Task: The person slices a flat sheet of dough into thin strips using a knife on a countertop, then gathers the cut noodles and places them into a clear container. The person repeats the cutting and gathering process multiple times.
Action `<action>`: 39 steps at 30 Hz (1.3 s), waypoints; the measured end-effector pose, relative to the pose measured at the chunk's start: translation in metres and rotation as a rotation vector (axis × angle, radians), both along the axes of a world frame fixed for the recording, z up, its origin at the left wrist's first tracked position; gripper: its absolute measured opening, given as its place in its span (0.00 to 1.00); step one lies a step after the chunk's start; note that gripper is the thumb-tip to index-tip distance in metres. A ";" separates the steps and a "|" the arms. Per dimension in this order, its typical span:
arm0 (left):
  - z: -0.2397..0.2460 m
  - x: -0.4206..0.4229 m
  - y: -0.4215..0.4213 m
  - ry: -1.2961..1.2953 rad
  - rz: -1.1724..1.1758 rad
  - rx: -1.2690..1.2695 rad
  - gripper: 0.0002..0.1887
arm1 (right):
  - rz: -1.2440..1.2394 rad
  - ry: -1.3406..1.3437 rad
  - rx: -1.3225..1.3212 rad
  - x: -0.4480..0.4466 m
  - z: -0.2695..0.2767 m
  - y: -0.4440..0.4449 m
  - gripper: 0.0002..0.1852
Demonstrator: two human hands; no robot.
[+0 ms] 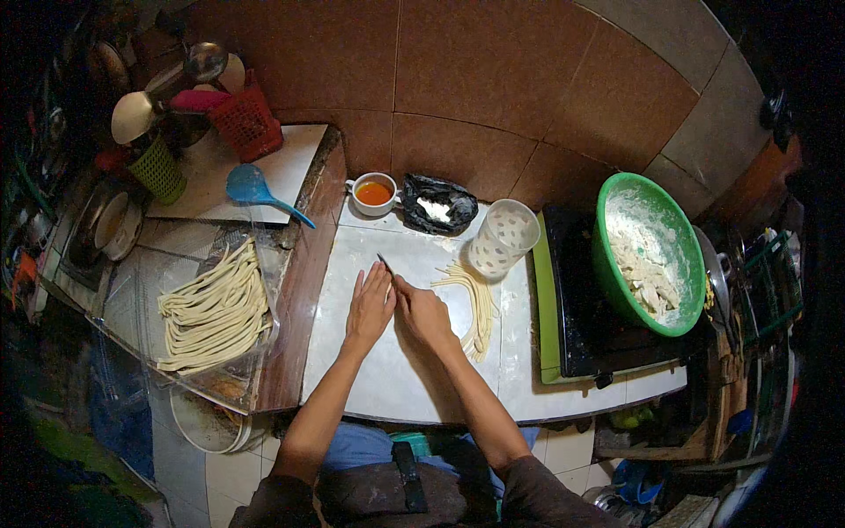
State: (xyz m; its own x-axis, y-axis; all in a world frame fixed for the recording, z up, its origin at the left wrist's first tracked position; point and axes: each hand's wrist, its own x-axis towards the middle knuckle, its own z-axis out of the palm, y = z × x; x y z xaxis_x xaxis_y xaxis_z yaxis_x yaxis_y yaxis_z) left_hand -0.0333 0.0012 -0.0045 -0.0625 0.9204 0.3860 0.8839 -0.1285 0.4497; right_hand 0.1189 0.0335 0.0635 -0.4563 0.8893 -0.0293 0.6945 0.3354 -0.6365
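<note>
In my right hand (426, 313) is a knife (385, 262), its dark, thin blade angled forward and left past my left fingertips. My left hand (370, 307) lies flat, palm down, on the white tiled counter (376, 396), close beside the blade. Whatever is under the left palm and along the cutting edge is hidden. To the right of my hands, a bundle of thin cut dough strands (485, 313) curves across the counter. Behind the strands stands a translucent patterned plastic cup (504, 239).
Thicker dough strands (218, 310) lie in a clear plastic container (272, 290) at left, near a blue ladle (254, 187). Orange liquid fills a cup (373, 210) beside a black bag (439, 224) holding white powder. A floury green basin (698, 264) rests on a black-topped stove (581, 330).
</note>
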 end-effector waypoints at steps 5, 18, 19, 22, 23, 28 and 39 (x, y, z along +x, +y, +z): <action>0.003 0.002 0.001 0.038 0.019 -0.085 0.26 | 0.008 0.040 0.023 -0.004 -0.014 0.004 0.25; 0.005 0.006 -0.001 0.124 0.036 -0.102 0.30 | -0.030 0.078 0.015 -0.009 -0.024 0.001 0.26; 0.004 0.006 0.000 0.136 0.045 -0.101 0.29 | -0.027 0.080 0.018 -0.007 -0.024 0.000 0.26; 0.002 0.007 0.001 0.148 0.056 -0.061 0.28 | -0.040 0.079 0.007 -0.003 -0.023 -0.006 0.26; 0.002 0.007 0.001 0.157 0.065 -0.065 0.28 | -0.051 0.078 0.002 -0.003 -0.022 -0.008 0.26; 0.002 0.009 0.000 0.077 0.068 -0.027 0.25 | -0.059 0.111 -0.014 0.009 -0.016 -0.024 0.25; 0.003 0.008 -0.001 0.084 0.059 -0.037 0.26 | -0.114 0.026 -0.019 0.029 -0.014 -0.061 0.24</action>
